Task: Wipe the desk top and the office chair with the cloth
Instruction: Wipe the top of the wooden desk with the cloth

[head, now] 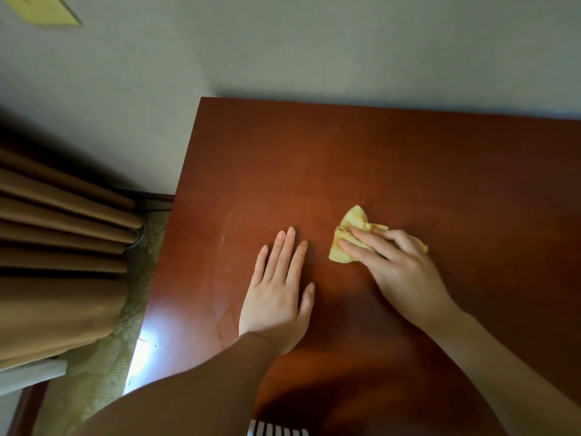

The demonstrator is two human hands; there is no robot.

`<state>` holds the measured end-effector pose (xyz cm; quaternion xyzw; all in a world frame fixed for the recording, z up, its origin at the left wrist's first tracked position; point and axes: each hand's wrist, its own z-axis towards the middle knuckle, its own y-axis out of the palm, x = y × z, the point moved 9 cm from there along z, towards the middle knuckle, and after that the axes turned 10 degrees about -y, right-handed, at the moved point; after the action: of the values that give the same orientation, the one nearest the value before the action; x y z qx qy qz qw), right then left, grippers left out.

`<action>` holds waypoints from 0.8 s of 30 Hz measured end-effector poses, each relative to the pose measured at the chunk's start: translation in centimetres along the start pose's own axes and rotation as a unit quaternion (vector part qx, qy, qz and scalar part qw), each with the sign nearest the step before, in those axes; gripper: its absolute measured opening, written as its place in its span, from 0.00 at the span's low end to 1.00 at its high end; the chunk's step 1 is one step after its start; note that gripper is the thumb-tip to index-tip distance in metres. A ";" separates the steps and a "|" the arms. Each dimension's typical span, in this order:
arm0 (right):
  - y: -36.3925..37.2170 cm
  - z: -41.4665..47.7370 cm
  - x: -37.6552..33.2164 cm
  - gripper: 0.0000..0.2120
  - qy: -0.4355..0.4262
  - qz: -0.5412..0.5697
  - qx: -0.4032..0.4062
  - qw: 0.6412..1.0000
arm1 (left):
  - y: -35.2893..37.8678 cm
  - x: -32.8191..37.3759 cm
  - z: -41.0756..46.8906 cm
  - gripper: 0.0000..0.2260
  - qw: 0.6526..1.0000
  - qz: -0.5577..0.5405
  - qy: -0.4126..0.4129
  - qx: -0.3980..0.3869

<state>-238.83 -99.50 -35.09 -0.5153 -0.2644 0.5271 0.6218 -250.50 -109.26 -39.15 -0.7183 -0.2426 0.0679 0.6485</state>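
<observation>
Gripping bunched cloth (352, 222) against desk top (408, 158) with right hand (399, 265) for wiping | resting left hand (276, 294) flat, fingers straight, likely for bracing.

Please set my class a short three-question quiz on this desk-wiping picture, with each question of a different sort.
1. True or false: the left hand lies flat on the desk top, off the cloth.
2. The cloth is pressed by: A) the right hand B) the left hand C) neither hand.
3. Fill in: beside the desk top's left edge hangs a brown ____.

Key: 1 true; 2 A; 3 curtain.
</observation>
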 end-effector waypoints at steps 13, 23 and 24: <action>-2.1 4.0 13.3 0.17 0.185 -0.017 0.018 0.982 | 0.0 -0.1 0.2 0.28 0.999 0.040 -0.012 0.007; 2.5 11.4 8.5 0.21 0.196 0.008 -0.014 0.981 | 0.2 -0.2 0.3 0.29 0.999 0.048 -0.006 0.001; 2.8 11.2 6.9 0.21 0.175 0.018 -0.014 0.984 | 0.3 -0.1 0.3 0.29 0.999 0.047 -0.005 0.002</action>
<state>-247.57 -89.31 -35.41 -0.6130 -0.1495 0.4361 0.6416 -250.68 -109.07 -39.48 -0.7275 -0.2115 0.1025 0.6446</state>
